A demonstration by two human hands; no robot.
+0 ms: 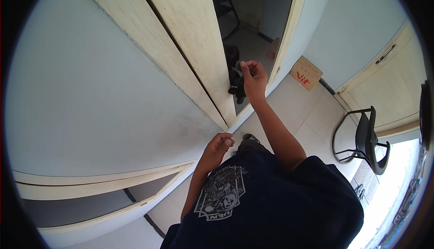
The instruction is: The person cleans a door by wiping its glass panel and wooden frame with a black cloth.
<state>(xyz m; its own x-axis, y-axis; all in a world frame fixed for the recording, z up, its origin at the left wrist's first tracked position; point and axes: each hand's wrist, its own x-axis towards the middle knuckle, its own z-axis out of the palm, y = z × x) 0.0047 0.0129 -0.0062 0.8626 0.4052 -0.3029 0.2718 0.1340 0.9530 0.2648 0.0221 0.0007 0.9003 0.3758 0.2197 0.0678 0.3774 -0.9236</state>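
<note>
My right hand (255,78) is raised in front of a dark reflective panel (253,9) set in a cream wooden frame. Its fingers are curled, with thumb and forefinger close together; whatever may be between them is too small to make out. Lower down, near the bottom corner of the cream frame (190,36), my left hand (218,149) hangs before my body. Its fingers bend loosely, the thumb stands a little apart, and no object shows in it. The panel mirrors a dark figure, a chair and part of a box.
A cardboard box (306,73) with red lettering stands on the tiled floor (294,106) by the wall. To the right is a black chair (368,138) before a cream door (393,86). A pale wall (99,100) fills the left, above another framed opening (104,206).
</note>
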